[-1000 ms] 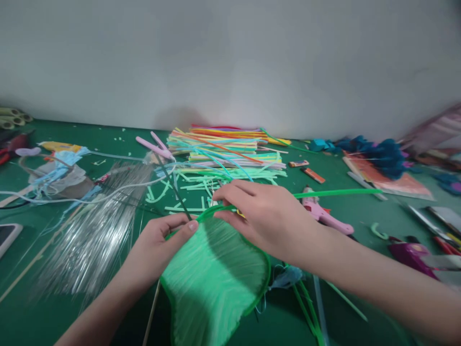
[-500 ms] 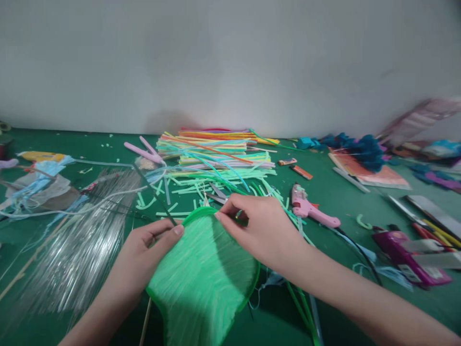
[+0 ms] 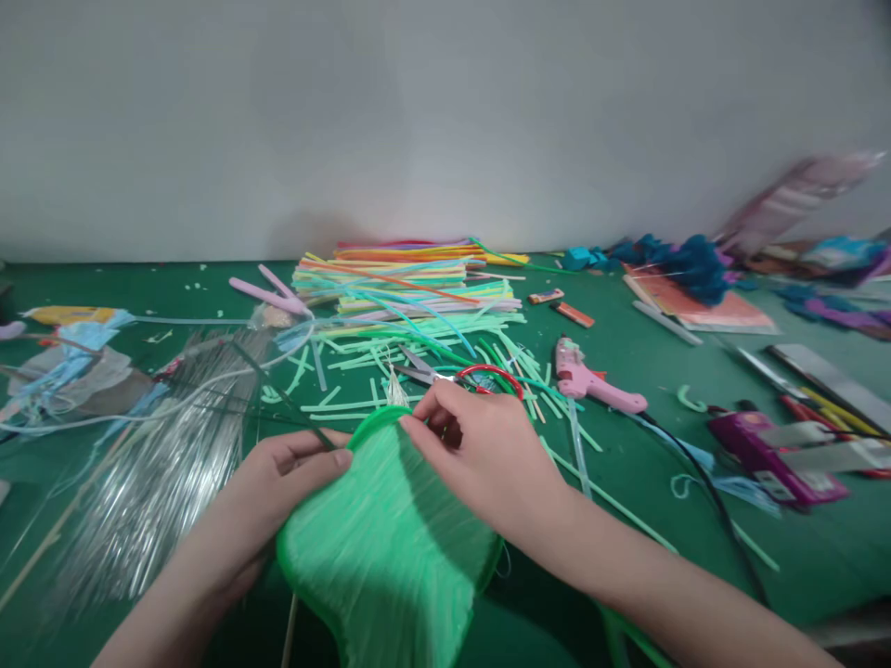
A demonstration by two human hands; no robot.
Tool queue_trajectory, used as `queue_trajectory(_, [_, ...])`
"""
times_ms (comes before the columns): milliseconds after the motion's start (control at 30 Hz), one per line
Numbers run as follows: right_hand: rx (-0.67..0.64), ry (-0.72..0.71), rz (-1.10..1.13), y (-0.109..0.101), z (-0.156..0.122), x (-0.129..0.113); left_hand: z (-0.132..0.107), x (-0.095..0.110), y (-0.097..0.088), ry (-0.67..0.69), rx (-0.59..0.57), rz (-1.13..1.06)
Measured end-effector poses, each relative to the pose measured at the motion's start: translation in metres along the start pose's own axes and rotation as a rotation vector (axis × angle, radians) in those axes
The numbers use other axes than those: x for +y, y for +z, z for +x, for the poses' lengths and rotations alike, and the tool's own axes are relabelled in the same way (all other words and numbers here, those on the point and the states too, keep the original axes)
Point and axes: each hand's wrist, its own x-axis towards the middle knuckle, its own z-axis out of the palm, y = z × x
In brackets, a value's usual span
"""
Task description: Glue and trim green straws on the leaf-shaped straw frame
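Note:
A light green fan-shaped piece (image 3: 390, 538), made of fine green strands inside a darker green rim, lies in front of me. My left hand (image 3: 278, 487) pinches its upper left rim with thumb and fingers closed. My right hand (image 3: 473, 455) pinches the top of the rim, its fingers curled. Red-handled scissors (image 3: 459, 376) lie just beyond my right hand.
A stack of coloured strips (image 3: 410, 283) and green offcuts lie on the green table (image 3: 626, 482). A pink glue gun (image 3: 591, 380) lies to the right, shiny clear strands (image 3: 160, 455) to the left, a pink clip (image 3: 268, 292) behind. Craft clutter fills the right side.
The long green stem that stuck out to the right is gone from view. Both hands and the green piece sit slightly lower and closer. The scissors have come into view.

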Motion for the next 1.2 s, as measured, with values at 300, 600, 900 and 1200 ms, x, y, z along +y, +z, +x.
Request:
queue_trajectory(300, [-0.186, -0.028, -0.119, 0.029, -0.012, 0.018, -0.014, -0.038, -0.008, 0.056, -0.023, 0.489])
queue_trajectory(600, [-0.338, -0.202, -0.257, 0.026, -0.017, 0.045, -0.034, -0.021, -0.030, 0.552, -0.095, 1.241])
queue_trajectory(900, [-0.438, -0.414, -0.370, 0.001, 0.013, 0.035, 0.018, -0.023, -0.044, 0.916, -0.389, 1.073])
queue_trajectory(1200, [-0.449, -0.454, -0.530, 0.011, 0.011, 0.029, 0.028, -0.034, -0.032, 0.861, -0.430, 1.019])
